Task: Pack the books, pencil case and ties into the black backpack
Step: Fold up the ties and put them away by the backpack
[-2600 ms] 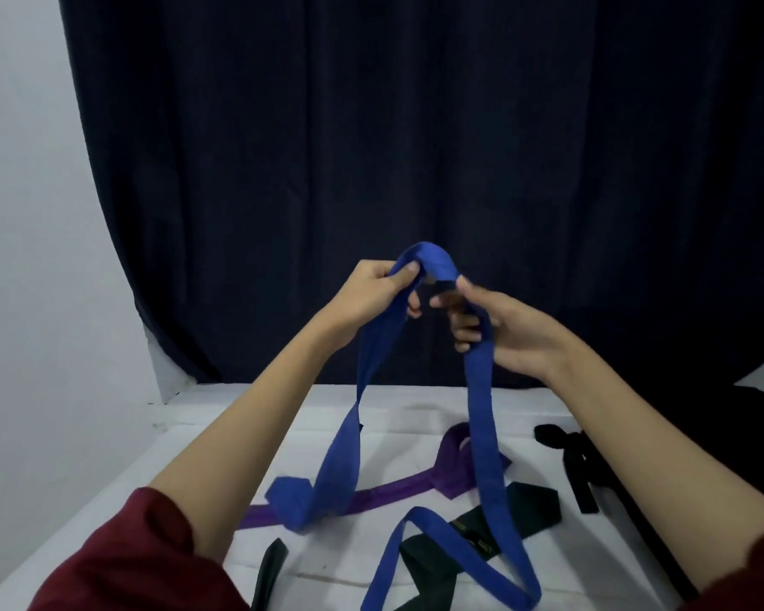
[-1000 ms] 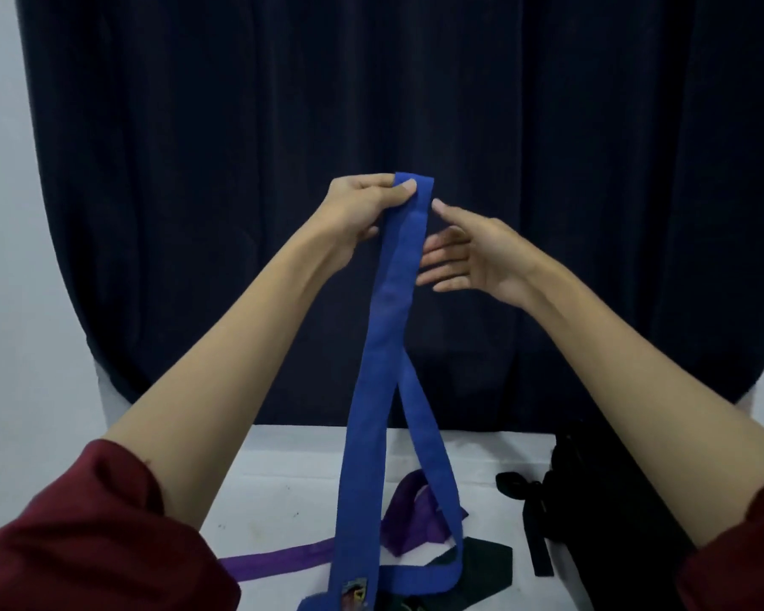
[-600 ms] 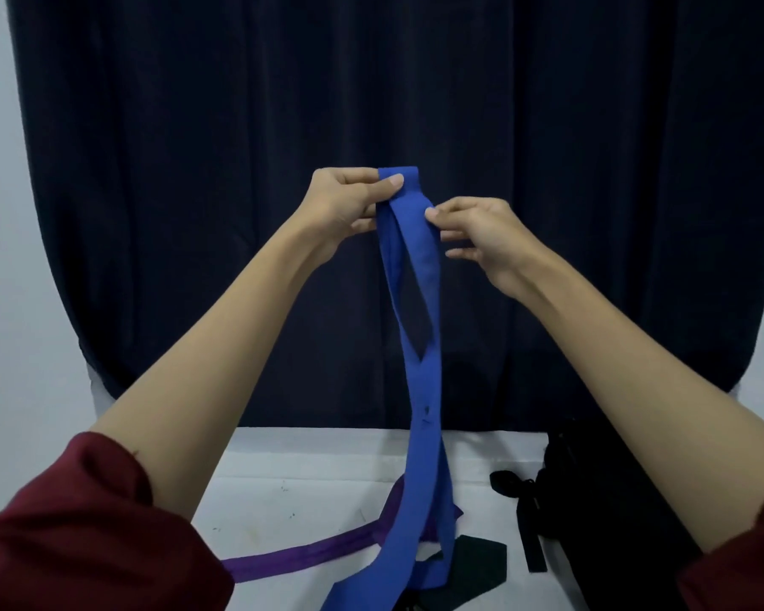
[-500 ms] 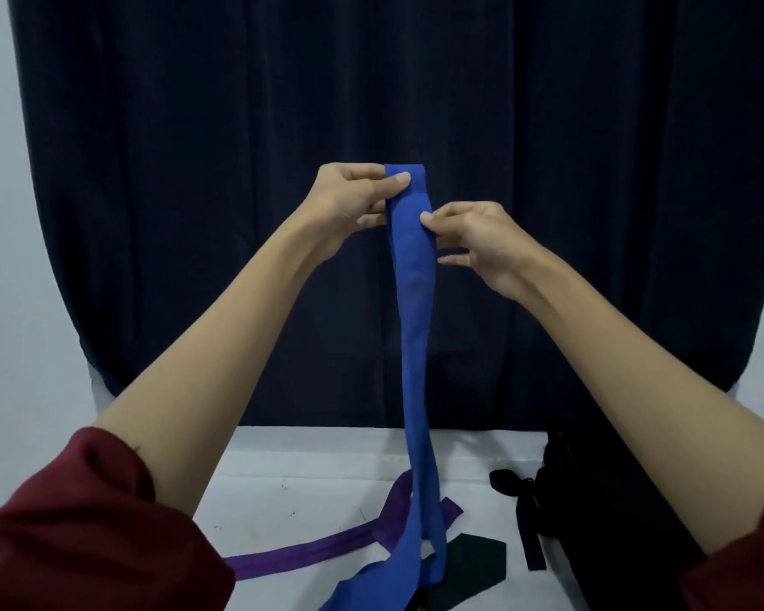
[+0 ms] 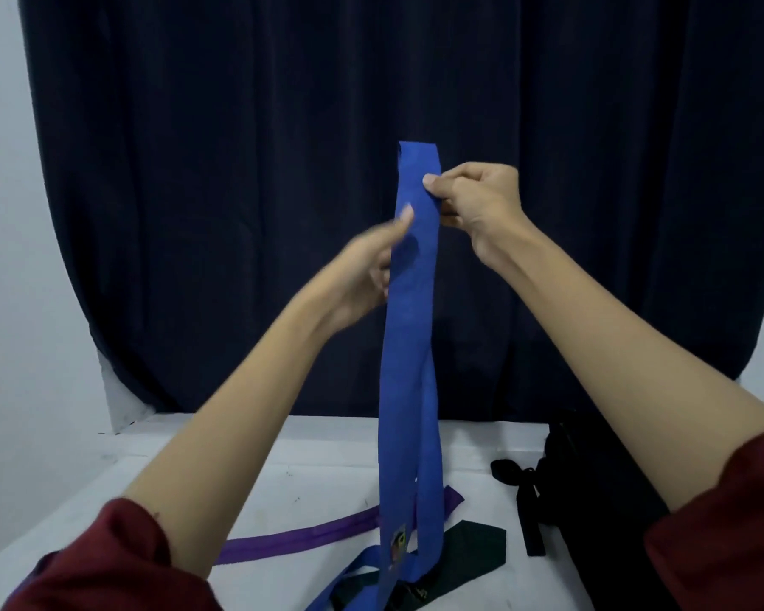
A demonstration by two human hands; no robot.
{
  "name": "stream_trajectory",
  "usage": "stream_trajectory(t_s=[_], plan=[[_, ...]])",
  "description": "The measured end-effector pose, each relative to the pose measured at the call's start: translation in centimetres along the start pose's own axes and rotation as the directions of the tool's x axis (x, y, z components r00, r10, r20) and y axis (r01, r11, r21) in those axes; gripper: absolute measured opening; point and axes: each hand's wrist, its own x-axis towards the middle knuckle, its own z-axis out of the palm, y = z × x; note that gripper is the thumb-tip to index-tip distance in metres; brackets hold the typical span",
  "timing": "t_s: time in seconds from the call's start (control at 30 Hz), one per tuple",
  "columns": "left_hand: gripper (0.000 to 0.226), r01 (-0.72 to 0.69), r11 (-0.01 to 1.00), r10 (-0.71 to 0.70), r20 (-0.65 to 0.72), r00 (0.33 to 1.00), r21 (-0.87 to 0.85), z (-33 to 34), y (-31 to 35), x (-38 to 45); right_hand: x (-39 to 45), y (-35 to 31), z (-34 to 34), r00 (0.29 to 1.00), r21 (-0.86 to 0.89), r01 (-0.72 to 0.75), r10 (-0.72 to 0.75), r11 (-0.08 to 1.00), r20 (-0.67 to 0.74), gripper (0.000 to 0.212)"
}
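Tabletop carries the black backpack at right, purple tie and dark green tie. Blue tie hangs doubled above them. Right hand pinches its top fold; left hand, blurred, touches it lower with fingers loosely extended. Recommended: align edges, fold compactly before packing

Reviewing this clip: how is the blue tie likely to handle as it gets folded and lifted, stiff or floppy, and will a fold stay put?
Probably very floppy: the blue tie hangs straight down from the right hand, which pinches its doubled top, and its ends trail on the table. Likely light, since a fingertip pinch carries it. A fold may slip open unless held; the left hand is blurred beside it.
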Motion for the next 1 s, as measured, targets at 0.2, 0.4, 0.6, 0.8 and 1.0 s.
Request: stream_trajectory(t_s=[0.2,0.4,0.6,0.8,1.0], plan=[[0.032,0.17,0.985,-0.166,0.089,0.982,-0.033,0.7,-4.3,-2.3,0.5,2.2,-0.2,0.993,-0.064,-0.114,0.114,0.991,-0.009,0.022],[0.035,0.184,0.916,-0.251,-0.149,0.957,-0.357,0.4,-3.2,-0.5,-4.2,6.7,-1.2,0.928,-0.197,-0.302,0.335,0.933,0.161,0.04],[0.051,0.303,0.898,-0.351,-0.104,0.931,-0.319,-0.8,-3.3,-0.3,-7.0,9.8,-2.0,0.907,-0.24,-0.295,0.351,0.925,0.235,0.008],[0.062,0.408,0.912,-0.409,-0.041,0.911,-0.036,-2.0,-3.0,-0.7,-5.3,10.6,-3.0,0.984,-0.344,-0.103,0.145,0.933,0.099,0.015],[0.048,0.404,0.874,-0.409,0.039,0.912,-0.27,-1.1,-3.4,-0.4,-6.0,12.0,-1.6,0.975,-0.3,-0.104,0.157,0.948,0.159,0.01]])
